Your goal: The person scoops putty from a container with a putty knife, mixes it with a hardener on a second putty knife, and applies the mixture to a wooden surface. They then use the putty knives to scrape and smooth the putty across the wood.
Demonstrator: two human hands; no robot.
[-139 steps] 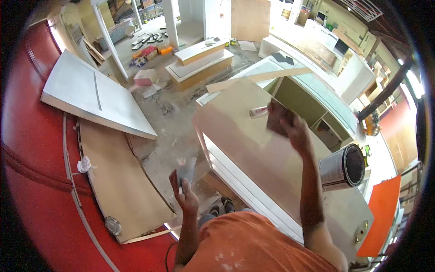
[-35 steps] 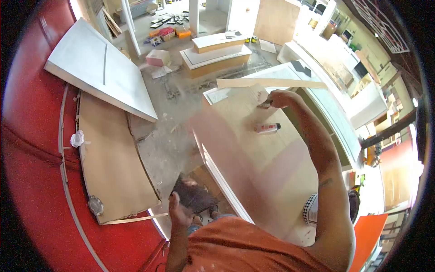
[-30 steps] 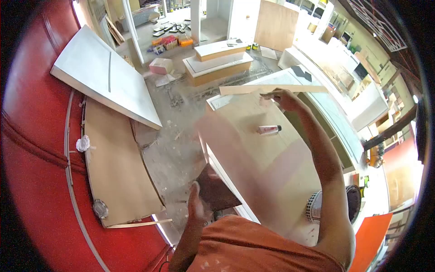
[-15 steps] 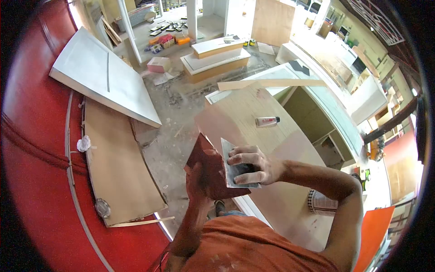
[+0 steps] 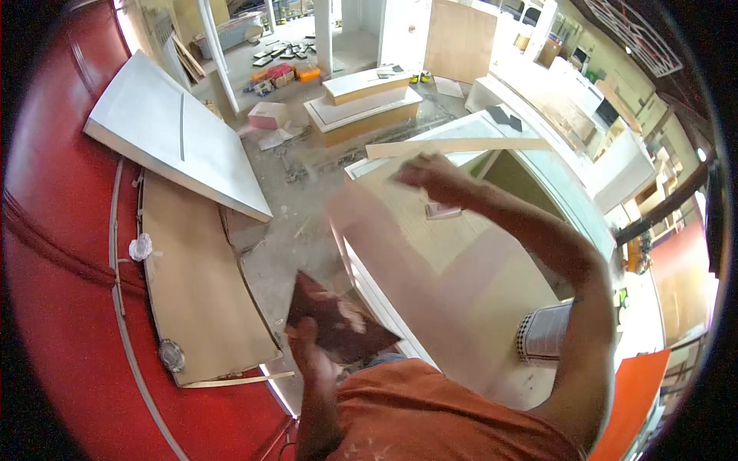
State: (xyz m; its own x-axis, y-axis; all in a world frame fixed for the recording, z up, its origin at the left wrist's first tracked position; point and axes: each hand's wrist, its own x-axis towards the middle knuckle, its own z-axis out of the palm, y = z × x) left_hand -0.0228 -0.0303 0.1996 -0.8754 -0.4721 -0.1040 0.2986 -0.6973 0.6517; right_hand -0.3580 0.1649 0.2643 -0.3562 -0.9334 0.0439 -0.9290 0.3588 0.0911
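Note:
A dark red flat plate [image 5: 327,326] with pale paste smeared on it is held in my left hand [image 5: 311,349], thumb on top, near the front of my shirt. My right hand [image 5: 434,175] reaches over the far end of the wooden panel [image 5: 400,253], its fingers curled and blurred; what they hold is hidden. Just below that hand, the small tube [image 5: 443,210] lies on the panel, partly covered by the wrist. Broad pinkish bands run across the panel's surface.
A white tin [image 5: 540,334] stands on the panel near my right forearm. A thin wooden strip [image 5: 492,144] crosses its far end, beside an open cabinet frame. At the left, a white panel [image 5: 173,138] and a brown board [image 5: 204,284] lean by a red wall.
My right hand has moved away from the plate, up and forward over the panel; the flat scraper in it no longer shows. My left hand has lowered and tilted the red plate.

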